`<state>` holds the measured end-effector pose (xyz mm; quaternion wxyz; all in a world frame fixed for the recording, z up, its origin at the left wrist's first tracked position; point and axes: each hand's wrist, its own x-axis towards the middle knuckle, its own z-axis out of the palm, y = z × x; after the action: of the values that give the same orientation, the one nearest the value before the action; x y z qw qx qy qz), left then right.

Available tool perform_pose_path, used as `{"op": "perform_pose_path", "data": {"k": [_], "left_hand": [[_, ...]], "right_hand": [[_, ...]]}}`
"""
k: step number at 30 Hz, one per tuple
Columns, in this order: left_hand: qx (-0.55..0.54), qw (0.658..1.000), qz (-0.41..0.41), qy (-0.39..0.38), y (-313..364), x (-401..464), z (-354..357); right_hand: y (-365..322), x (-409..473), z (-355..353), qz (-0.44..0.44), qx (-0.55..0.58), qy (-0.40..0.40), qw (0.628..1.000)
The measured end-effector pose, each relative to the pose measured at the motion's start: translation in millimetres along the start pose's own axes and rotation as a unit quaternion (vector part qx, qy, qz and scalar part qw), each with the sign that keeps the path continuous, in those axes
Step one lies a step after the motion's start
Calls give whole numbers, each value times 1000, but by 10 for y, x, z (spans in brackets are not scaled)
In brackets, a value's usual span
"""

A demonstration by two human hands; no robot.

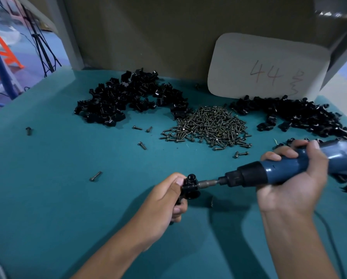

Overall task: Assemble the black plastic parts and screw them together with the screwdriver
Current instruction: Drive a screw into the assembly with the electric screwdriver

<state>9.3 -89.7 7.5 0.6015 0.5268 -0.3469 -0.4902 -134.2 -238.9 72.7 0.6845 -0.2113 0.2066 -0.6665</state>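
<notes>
Your left hand (164,198) grips the black plastic parts (189,188); your right hand (295,178) grips the screwdriver (269,171), bit engaged between both hands. Fastening appears underway; keep the bit aligned.

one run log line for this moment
step: driving screw | left hand: holds black part | right hand: grips screwdriver, bit at part
</notes>
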Motion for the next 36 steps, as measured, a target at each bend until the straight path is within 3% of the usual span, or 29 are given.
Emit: {"op": "perform_pose_path", "data": {"k": [13, 36], "left_hand": [[87, 995, 45, 23, -50, 7, -6], [70, 996, 45, 30, -26, 14, 9]], "right_hand": [[53, -24, -7, -8, -13, 7, 1000], [46, -6, -39, 21, 15, -20, 999]]}}
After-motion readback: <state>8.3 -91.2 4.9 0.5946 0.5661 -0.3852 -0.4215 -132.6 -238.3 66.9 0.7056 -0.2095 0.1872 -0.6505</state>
